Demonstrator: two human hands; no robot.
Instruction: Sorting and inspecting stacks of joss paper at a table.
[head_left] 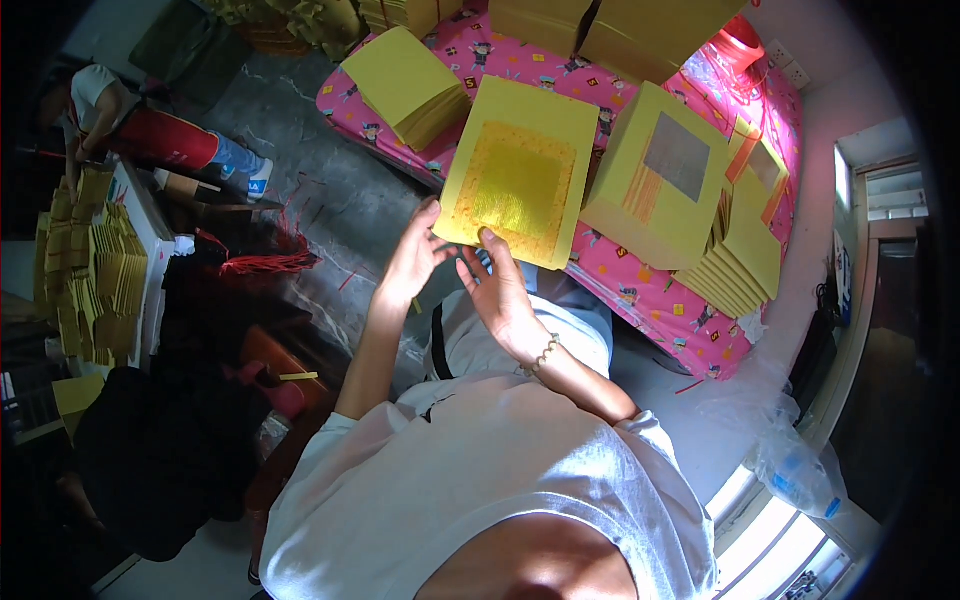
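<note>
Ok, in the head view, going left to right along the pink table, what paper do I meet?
Fanned yellow stack → gold-foil sheet held by left hand and right hand → silver-foil stack → stepped yellow stack.

I see a pink patterned tablecloth (640,290) covering the table ahead. On it sits a thick stack of plain yellow paper sheets (405,85) at the left, and a silver-foiled yellow paper stack (665,175) at the right, with a fanned pile of yellow sheets (740,260) just beside it. Red strings (265,262) lie on the grey floor (330,190).
</note>
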